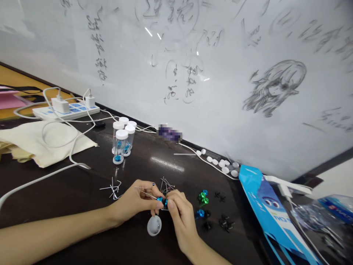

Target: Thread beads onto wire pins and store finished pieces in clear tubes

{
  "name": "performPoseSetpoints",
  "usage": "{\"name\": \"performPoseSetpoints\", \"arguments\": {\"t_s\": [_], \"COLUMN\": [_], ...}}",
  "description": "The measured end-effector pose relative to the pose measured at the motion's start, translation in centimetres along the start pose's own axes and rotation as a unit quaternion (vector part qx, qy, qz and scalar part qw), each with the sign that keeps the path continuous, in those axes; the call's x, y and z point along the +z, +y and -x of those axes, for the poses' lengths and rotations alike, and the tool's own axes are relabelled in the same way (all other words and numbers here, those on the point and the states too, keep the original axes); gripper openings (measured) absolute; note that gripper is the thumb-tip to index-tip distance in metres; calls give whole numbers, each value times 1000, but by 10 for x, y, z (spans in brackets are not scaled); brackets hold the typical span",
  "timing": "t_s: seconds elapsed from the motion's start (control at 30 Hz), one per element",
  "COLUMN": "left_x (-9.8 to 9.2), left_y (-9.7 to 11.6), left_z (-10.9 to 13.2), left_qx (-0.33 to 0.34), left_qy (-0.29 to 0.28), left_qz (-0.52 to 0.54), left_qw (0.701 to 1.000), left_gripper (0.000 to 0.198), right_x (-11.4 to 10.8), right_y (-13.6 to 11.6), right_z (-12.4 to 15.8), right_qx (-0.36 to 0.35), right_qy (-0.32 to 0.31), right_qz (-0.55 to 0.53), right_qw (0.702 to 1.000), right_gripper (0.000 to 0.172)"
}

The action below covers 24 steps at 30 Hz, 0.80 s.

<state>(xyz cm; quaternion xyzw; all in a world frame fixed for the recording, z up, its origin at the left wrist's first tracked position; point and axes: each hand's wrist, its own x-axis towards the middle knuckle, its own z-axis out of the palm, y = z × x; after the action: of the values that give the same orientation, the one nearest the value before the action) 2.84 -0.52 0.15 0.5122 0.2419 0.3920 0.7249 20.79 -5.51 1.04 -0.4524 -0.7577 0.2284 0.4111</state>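
Note:
My left hand (139, 200) is closed, fingertips pinching a small shiny blue metal part (159, 199). A thin metal rod (146, 192) runs along its fingers to that part. My right hand (183, 215) meets it from the other side, thumb and fingers closed on the black-and-blue end of the same piece (165, 203). Where the two ends join is partly hidden by fingertips. Just below sits a small translucent white cup (154, 225) with tiny bits inside. Behind my hands lie thin metal pieces (167, 183); bent metal keys (112, 190) lie left.
Clear tubes with white caps (118, 147) stand at the back left, near a power strip (70, 112) and cables. Green and blue parts (203, 198) and black pieces (226, 223) lie right, before a blue package (264, 202). White caps (222, 163) line the whiteboard (220, 121).

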Motion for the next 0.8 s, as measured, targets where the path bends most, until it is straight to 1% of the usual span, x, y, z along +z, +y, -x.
{"name": "performPoseSetpoints", "arguments": {"t_s": [0.03,0.1,0.13,0.2,0.23,0.27,0.3,0.37,0.4,0.5,0.53,0.57,0.63,0.77,0.8], "left_x": [0,-2,-2,-3,-3,-2,-2,-1,0,-1,-2,-2,-3,-2,-2], "left_y": [0,-1,-1,-1,-1,-1,-1,-1,-1,-1,-1,-1,-2,-1,-1], "left_z": [0,-1,-1,-2,-2,-1,-1,0,0,-1,-1,-2,-2,-2,-2], "left_qx": [3,17,25,33,29,23,15,5,6,21,27,31,30,20,18], "left_qy": [3,15,21,27,24,18,11,4,3,13,17,20,17,8,8], "left_qz": [1,0,-1,-3,-3,-1,1,4,3,-3,-4,-3,-4,0,1], "left_qw": [1000,1000,999,999,999,1000,1000,1000,1000,1000,999,999,999,1000,1000], "left_gripper": [16,15,15,15,15,15,15,16,15,15,15,15,15,14,14], "right_x": [1,2,2,2,1,1,0,-1,-1,1,2,3,3,1,0], "right_y": [1,3,4,4,4,3,3,2,2,4,5,6,7,5,4], "right_z": [0,1,1,1,1,1,1,1,1,1,1,1,1,1,1], "right_qx": [1,-2,-5,-8,-8,-8,-6,-2,-3,-11,-12,-10,-7,-7,-2], "right_qy": [5,34,50,68,61,47,30,3,1,31,43,51,56,50,44], "right_qz": [1,-16,-30,-49,-47,-37,-23,6,13,-1,-10,-18,-25,-10,-4], "right_qw": [1000,999,998,996,997,998,999,1000,1000,999,999,998,998,999,999], "right_gripper": [25,9,5,16,14,10,12,21,21,3,4,9,14,6,9]}}
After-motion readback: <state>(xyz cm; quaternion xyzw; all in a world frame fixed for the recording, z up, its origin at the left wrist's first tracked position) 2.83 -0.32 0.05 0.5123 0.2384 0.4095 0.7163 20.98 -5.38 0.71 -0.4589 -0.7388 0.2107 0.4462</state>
